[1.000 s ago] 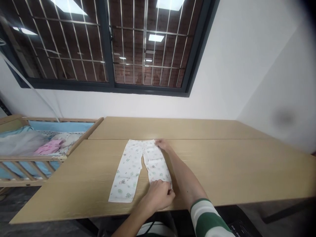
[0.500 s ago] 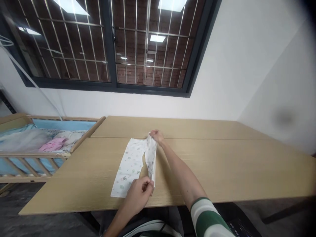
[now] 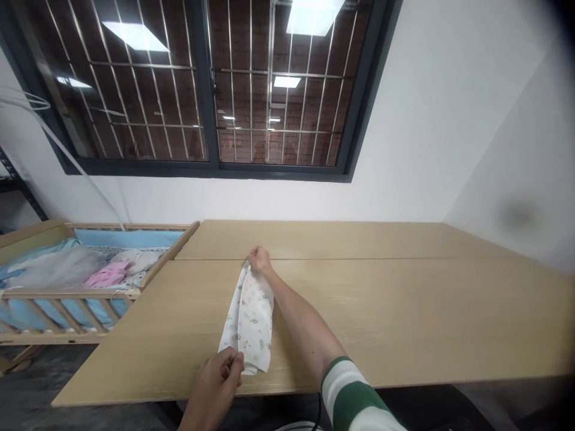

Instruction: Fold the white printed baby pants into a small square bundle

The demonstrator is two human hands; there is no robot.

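A pair of white baby pants (image 3: 256,317) with small green and brown prints lies lengthwise on the wooden table, one leg over the other. At the far end, the waist is pinched between the fingers of my right hand (image 3: 259,260). My left hand (image 3: 218,380) is closed at the near end, thumb against fingers, gripping the edge of a leg near its cuff. The lower leg shows as a strip along the left side. Part of the near left corner is hidden behind my left fingers.
The table (image 3: 381,311) has a seam running across it and meets a white wall. At left stands a wooden crib (image 3: 67,293) with blue lining and a pink cloth (image 3: 108,273) inside. A barred window (image 3: 211,90) is above.
Both hands have moved left, carrying the right side of the pants over the left. The gap between the legs no longer shows. The camera view has shifted slightly.
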